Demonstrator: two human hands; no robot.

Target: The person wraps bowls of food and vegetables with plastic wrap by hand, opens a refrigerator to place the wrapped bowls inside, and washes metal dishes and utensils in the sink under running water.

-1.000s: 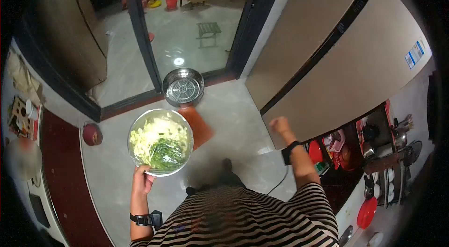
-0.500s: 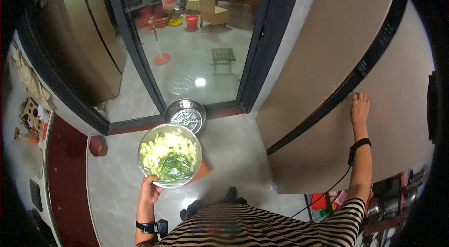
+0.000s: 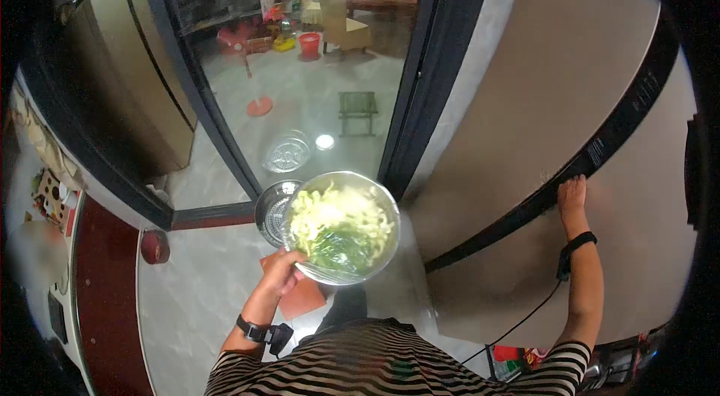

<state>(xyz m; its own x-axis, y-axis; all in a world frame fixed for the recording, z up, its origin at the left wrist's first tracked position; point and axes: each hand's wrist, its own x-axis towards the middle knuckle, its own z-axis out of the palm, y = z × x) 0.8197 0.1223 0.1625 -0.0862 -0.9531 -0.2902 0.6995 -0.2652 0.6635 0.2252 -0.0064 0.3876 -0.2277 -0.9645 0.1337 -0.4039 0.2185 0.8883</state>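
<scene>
In my left hand (image 3: 282,274) is a clear bowl (image 3: 395,235), gripped at its near rim and held out in front of me. Pale yellow-green chopped vegetables (image 3: 330,208) fill the far part, with darker green shreds (image 3: 339,248) nearer me; shiny clear wrap seems to cover them. On the right, my right hand (image 3: 572,193) reaches up the lower door of a beige refrigerator (image 3: 517,268). Its fingers lie close together, with their tips at the black handle strip (image 3: 596,154) along the door's upper edge.
A perforated metal basin (image 3: 271,212) stands on the floor behind the bowl, by the glass sliding door (image 3: 322,73). An orange-brown flat item (image 3: 304,302) lies near my feet. At left are a dark red cabinet (image 3: 109,276) and a small dark red pot (image 3: 155,246).
My left hand has carried the bowl to the right, partly over the basin in view. My right hand's fingertips have moved up onto the black strip. The camera view has shifted.
</scene>
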